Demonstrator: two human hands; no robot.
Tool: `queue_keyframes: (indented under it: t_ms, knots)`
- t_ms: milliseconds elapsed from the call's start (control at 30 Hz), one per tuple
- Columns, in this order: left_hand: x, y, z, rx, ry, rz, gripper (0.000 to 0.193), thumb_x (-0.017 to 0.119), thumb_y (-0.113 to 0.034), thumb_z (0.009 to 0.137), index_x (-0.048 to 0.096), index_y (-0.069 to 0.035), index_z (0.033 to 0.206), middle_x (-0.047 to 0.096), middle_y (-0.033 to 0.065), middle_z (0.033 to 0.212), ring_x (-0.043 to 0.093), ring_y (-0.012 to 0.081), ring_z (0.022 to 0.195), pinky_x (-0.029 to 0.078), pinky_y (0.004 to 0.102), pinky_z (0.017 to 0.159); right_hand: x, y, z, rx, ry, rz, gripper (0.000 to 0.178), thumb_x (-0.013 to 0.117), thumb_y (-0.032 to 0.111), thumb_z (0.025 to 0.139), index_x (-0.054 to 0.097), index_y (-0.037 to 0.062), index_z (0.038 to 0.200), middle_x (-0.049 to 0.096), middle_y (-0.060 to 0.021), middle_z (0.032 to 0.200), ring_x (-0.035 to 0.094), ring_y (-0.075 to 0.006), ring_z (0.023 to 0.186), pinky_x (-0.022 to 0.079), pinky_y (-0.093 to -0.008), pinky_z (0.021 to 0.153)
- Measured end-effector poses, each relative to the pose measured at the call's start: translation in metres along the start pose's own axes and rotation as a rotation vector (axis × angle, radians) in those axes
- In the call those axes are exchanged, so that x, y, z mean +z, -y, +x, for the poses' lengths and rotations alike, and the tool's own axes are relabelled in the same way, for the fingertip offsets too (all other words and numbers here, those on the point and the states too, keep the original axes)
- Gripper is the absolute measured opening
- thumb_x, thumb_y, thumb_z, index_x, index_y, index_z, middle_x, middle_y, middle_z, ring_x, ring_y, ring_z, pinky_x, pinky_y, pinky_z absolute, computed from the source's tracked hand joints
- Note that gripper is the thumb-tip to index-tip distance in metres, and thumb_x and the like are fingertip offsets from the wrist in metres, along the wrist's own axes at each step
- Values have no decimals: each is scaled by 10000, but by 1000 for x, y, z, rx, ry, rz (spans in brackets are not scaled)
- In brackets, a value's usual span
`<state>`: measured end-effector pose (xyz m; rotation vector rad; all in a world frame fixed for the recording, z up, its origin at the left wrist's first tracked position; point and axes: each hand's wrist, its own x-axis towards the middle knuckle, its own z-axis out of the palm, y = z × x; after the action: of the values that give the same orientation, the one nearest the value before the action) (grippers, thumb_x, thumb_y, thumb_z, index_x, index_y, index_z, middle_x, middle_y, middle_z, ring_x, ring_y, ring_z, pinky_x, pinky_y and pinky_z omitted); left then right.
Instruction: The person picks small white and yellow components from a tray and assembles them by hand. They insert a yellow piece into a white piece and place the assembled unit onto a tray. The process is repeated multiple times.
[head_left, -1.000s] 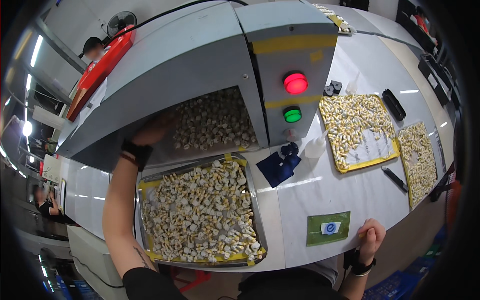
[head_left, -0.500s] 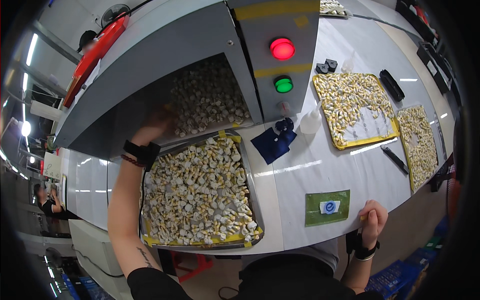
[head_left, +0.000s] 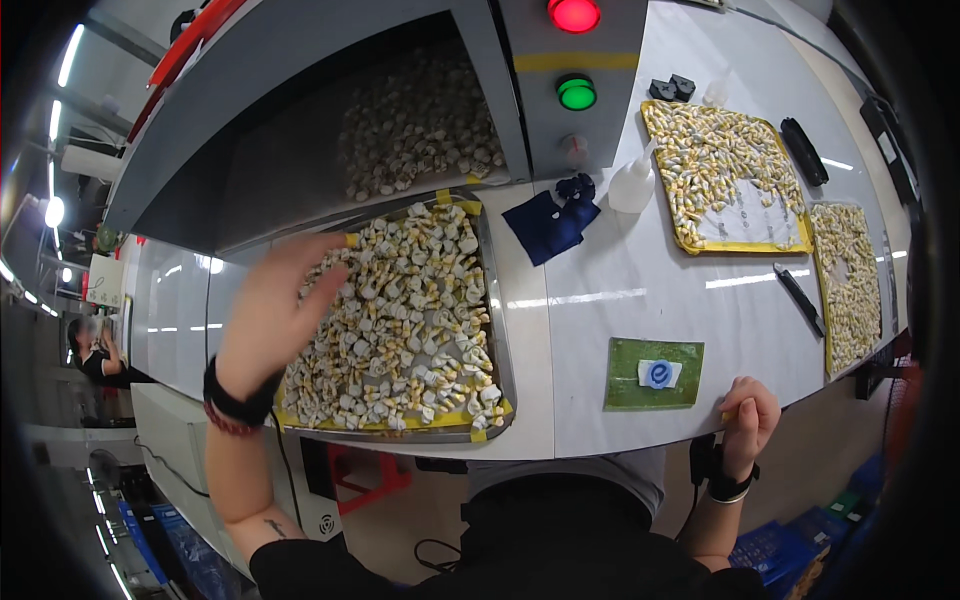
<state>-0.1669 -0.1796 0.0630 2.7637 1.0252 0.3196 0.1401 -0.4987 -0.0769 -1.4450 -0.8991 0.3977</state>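
My left hand (head_left: 276, 308) hovers over the left side of a metal tray (head_left: 497, 330) edged with yellow tape, its thumb and fingers apart. A small yellow patch shows at a fingertip. The tray is filled with small white-and-yellow knobby pieces (head_left: 415, 315). My right hand (head_left: 748, 420) is closed by the table's front edge, fingers pinched together. A bit of yellow shows at its fingertips, too small to make out. Beside that hand lies a green mat (head_left: 625, 392) with a blue ring-shaped mark on a white patch.
Behind the tray stands a grey machine (head_left: 200, 190) with a dark opening holding more such pieces, and red (head_left: 574, 14) and green (head_left: 577, 93) lights. A blue cloth (head_left: 540, 228), white squeeze bottle (head_left: 631, 187), yellow tray (head_left: 690, 247), second tray of pieces (head_left: 848, 290) and black cutter (head_left: 800, 300) lie rightward.
My left hand has come out of the machine's opening, back over the left side of the metal tray. The view has tilted downward. My right hand stays closed at the table edge.
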Motion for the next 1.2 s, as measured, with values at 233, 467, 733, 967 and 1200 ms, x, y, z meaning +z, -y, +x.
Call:
queue_keyframes:
  t_ms: [233, 467, 733, 967, 1200]
  knots:
    - [52, 13, -81, -132, 517, 203, 647, 488, -417, 890, 278, -116, 1423, 104, 205, 1507, 68, 466, 1370, 143, 643, 1044, -1, -2, 1, -34, 21, 38, 367, 507, 262, 874, 517, -12, 630, 425, -34, 548, 341, -106, 510, 233, -264, 481]
    - [49, 50, -82, -206, 490, 153, 689, 487, -506, 875, 301, -130, 1422, 57, 188, 1524, -42, 456, 1382, 45, 625, 1064, -2, -4, -1, -51, 25, 50, 358, 501, 244, 873, 513, -13, 624, 425, -36, 548, 344, -107, 506, 234, -266, 478]
    - [20, 50, -58, -256, 540, -82, 661, 442, -473, 908, 238, -157, 1451, 53, 164, 1533, -54, 397, 1402, 10, 605, 1073, -3, -7, -3, -67, 0, 21, 358, 499, 239, 875, 512, -13, 620, 426, -37, 544, 345, -109, 498, 235, -267, 476]
    - [50, 148, -82, -506, 348, 47, 686, 327, -469, 954, 79, -92, 1471, 113, 206, 1510, 2, 383, 1406, 66, 538, 1104, 0, -6, -2, -90, 11, 31, 357, 498, 236, 875, 515, -12, 619, 446, -40, 548, 343, -110, 497, 238, -266, 478]
    - [34, 128, -59, -584, 547, 138, 702, 320, -476, 953, 49, -92, 1474, 86, 203, 1518, -13, 364, 1411, 68, 534, 1105, 0, -5, -3, -83, 8, 17, 351, 503, 230, 873, 520, -13, 620, 447, -39, 546, 352, -112, 497, 240, -266, 474]
